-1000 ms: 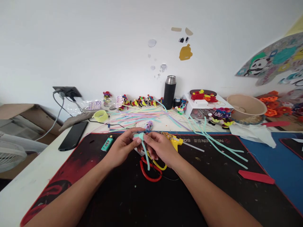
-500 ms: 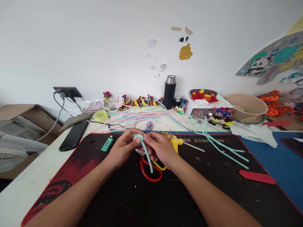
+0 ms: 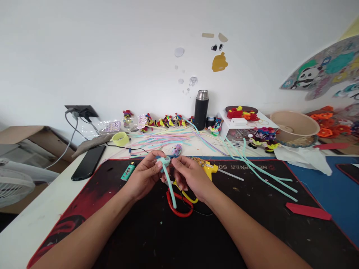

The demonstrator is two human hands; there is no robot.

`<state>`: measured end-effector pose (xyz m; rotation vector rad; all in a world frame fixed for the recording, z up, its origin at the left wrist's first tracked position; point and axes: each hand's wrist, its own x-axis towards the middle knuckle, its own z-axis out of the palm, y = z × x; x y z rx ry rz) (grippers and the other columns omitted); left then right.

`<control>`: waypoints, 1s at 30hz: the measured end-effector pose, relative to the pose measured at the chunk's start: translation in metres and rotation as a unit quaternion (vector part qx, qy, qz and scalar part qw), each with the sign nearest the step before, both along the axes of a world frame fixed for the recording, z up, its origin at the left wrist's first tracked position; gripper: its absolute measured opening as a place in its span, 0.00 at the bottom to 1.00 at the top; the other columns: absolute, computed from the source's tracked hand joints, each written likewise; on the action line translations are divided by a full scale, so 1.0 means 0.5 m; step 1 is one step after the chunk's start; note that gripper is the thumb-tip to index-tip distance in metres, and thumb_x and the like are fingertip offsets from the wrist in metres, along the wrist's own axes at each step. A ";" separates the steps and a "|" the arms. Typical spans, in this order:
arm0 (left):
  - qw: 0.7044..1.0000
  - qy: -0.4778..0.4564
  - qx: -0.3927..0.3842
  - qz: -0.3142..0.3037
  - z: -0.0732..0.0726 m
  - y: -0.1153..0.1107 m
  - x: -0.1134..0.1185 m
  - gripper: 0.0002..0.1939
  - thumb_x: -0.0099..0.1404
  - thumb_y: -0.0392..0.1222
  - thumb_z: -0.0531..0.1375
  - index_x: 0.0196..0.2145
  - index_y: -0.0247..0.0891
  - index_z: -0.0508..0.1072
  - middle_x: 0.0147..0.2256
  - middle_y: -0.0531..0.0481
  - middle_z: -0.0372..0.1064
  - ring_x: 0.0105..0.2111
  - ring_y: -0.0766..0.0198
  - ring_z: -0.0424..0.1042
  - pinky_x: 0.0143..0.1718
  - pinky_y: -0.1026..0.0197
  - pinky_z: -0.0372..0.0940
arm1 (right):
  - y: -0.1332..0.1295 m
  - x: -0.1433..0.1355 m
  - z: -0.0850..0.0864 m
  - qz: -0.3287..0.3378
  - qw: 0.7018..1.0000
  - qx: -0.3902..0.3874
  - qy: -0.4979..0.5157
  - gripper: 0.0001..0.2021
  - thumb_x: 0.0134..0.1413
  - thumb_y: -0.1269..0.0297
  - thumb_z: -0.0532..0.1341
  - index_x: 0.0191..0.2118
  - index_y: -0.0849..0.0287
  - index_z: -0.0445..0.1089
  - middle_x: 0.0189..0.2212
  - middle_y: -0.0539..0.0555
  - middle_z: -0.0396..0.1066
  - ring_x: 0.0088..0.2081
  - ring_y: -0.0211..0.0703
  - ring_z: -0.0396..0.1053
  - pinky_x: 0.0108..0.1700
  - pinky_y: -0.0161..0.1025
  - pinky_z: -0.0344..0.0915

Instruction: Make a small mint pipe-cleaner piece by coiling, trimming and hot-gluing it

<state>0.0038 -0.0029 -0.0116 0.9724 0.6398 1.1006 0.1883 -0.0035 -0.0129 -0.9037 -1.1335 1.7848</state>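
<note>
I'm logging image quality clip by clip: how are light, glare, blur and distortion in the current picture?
Head view: soft, fairly even light, small highlights on the flask's metal top and clear plastic; head view: apparent wide-angle stretch around the fan at the left edge; head view: no strong motion blur, the mint strip clearly outlined.

Mint strip (image 3: 169, 183) matt, fuzzy-looking; black flask (image 3: 201, 114) matt (cap (image 3: 202, 95) shiny metal).

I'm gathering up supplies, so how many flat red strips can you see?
2: the nearer red strip lies by the right edge of the black mat; the farther red strip lies right of the beige bowl. Others could be hidden.
</note>
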 end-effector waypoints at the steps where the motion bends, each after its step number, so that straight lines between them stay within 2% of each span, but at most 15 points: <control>1: 1.000 0.009 0.003 0.000 -0.001 -0.001 0.001 0.13 0.65 0.43 0.72 0.44 0.41 0.75 0.30 0.52 0.75 0.27 0.66 0.73 0.28 0.67 0.71 | 0.000 0.001 0.000 -0.007 1.000 0.000 0.004 0.22 0.59 0.41 0.66 0.35 0.56 0.67 0.17 0.42 0.65 0.13 0.31 0.59 0.14 0.28 0.49; 6: 0.999 0.044 0.029 -0.001 -0.005 -0.005 0.005 0.13 0.66 0.45 0.71 0.45 0.40 0.75 0.29 0.52 0.75 0.25 0.67 0.74 0.28 0.68 0.71 | 0.001 0.001 0.004 -0.004 1.000 -0.007 0.009 0.22 0.56 0.41 0.68 0.36 0.56 0.65 0.17 0.41 0.66 0.13 0.31 0.60 0.14 0.28 0.48; 9: 0.998 0.045 0.030 -0.015 -0.004 -0.006 0.007 0.13 0.68 0.45 0.70 0.46 0.40 0.74 0.25 0.55 0.73 0.21 0.68 0.73 0.20 0.71 0.66 | 0.002 0.002 0.006 -0.004 1.000 -0.011 0.009 0.22 0.54 0.42 0.70 0.37 0.56 0.66 0.18 0.41 0.66 0.13 0.31 0.60 0.14 0.28 0.49; 12: 0.999 0.020 0.001 -0.031 -0.003 -0.006 0.008 0.14 0.67 0.44 0.70 0.47 0.41 0.72 0.26 0.55 0.74 0.18 0.69 0.72 0.16 0.73 0.63 | 0.002 0.003 0.010 -0.005 1.000 -0.009 0.013 0.22 0.53 0.43 0.71 0.37 0.56 0.66 0.19 0.41 0.67 0.13 0.30 0.60 0.14 0.28 0.49; 17: 0.998 -0.029 -0.039 -0.049 -0.008 -0.004 0.005 0.15 0.67 0.41 0.71 0.47 0.42 0.72 0.31 0.53 0.77 0.18 0.70 0.73 0.17 0.74 0.63 | -0.001 0.003 0.012 -0.001 1.000 0.000 0.018 0.22 0.54 0.43 0.70 0.36 0.55 0.65 0.19 0.41 0.67 0.13 0.30 0.60 0.14 0.28 0.50; 30: 0.994 -0.055 -0.072 -0.066 -0.019 0.000 0.001 0.14 0.68 0.40 0.70 0.48 0.41 0.73 0.30 0.52 0.77 0.16 0.73 0.70 0.15 0.75 0.59 | -0.002 0.000 0.002 0.004 0.999 0.036 0.009 0.22 0.57 0.42 0.69 0.36 0.55 0.64 0.19 0.41 0.67 0.13 0.30 0.60 0.15 0.27 0.52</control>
